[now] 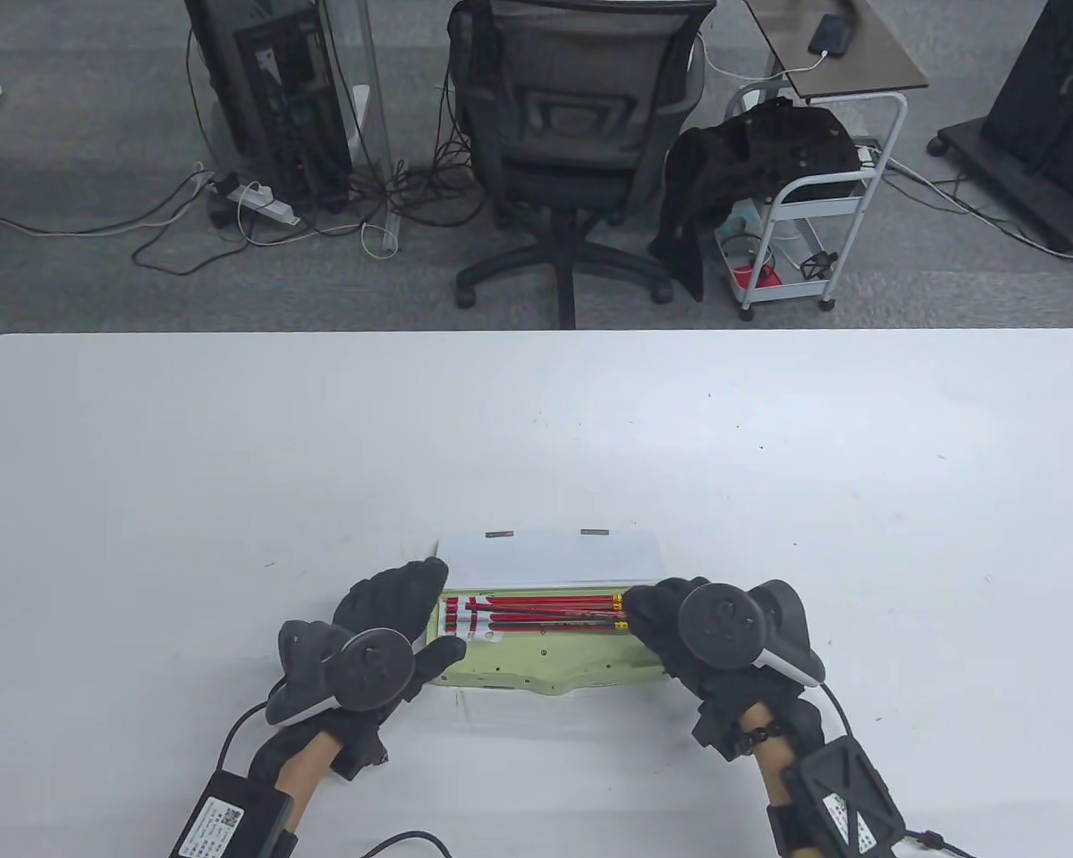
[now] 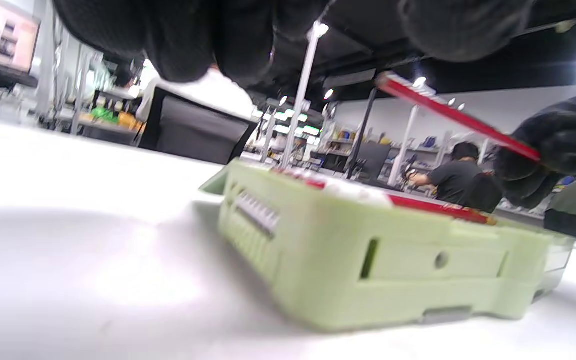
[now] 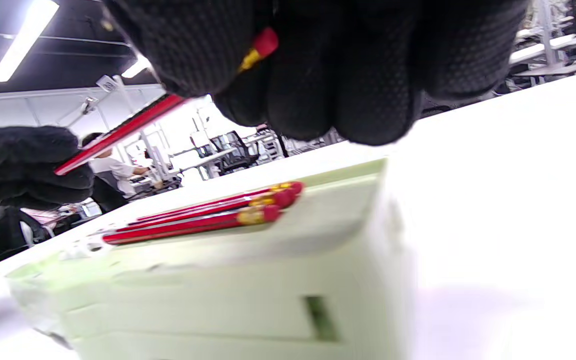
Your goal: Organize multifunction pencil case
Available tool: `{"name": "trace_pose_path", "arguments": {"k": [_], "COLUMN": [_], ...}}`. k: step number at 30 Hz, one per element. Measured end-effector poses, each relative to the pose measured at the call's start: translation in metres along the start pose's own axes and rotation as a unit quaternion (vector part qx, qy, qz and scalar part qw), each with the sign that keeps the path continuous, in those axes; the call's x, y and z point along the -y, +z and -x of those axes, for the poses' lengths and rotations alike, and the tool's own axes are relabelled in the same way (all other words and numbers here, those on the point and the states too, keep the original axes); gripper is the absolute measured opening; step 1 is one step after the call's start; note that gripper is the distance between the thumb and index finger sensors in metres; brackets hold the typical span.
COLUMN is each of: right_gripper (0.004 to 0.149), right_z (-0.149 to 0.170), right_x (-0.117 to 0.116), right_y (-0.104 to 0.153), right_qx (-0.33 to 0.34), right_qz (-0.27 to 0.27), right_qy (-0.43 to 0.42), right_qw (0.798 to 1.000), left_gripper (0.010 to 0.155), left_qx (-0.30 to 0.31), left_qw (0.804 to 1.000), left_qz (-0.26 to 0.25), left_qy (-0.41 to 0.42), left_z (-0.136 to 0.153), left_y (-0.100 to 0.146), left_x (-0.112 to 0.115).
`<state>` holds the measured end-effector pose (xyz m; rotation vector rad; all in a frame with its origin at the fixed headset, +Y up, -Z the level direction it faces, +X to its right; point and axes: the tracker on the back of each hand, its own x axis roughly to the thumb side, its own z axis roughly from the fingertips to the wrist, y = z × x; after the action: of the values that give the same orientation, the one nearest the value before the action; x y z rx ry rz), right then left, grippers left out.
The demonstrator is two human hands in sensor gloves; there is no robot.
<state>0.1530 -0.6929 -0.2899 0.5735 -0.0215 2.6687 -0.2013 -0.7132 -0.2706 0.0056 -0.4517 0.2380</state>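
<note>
A light green pencil case (image 1: 536, 668) lies open near the table's front edge, its white lid (image 1: 545, 559) folded back. Several red pencils (image 1: 528, 623) lie in its tray, also seen in the right wrist view (image 3: 203, 220). My right hand (image 1: 637, 612) is at the case's right end and pinches the eraser end of one red pencil (image 3: 118, 132), held tilted above the tray (image 2: 458, 115). My left hand (image 1: 434, 612) is at the case's left end, fingers spread; the raised pencil's far end meets its fingers (image 3: 28, 160).
The white table (image 1: 232, 465) stretches wide around the case. Beyond its far edge stand an office chair (image 1: 572, 134), a white cart (image 1: 814, 206) and cables on the floor.
</note>
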Motion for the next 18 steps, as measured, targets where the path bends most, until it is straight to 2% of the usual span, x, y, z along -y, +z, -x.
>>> {"name": "trace_pose_path", "arguments": {"k": [4,9,18], "right_gripper": [0.042,0.042,0.042], "right_z": [0.009,0.007,0.0], "right_x": [0.005,0.002,-0.011], "right_y": [0.002,0.001,-0.003], "right_qx": [-0.025,-0.031,-0.02], "right_qz": [-0.021,-0.043,-0.048], "right_qy": [0.008,0.032,0.068], "right_qw": [0.999,0.998,0.996], "left_gripper": [0.102,0.107,0.104], "left_qx": [-0.009,-0.018,-0.027], "left_qw": [0.998,0.992,0.99], "left_qz": [0.051,0.115,0.137], "left_qy": [0.033,0.04,0.02], "left_z": [0.011,0.014,0.017], "left_y": [-0.002,-0.005,-0.009], "left_x": [0.008,0.018,0.03]}}
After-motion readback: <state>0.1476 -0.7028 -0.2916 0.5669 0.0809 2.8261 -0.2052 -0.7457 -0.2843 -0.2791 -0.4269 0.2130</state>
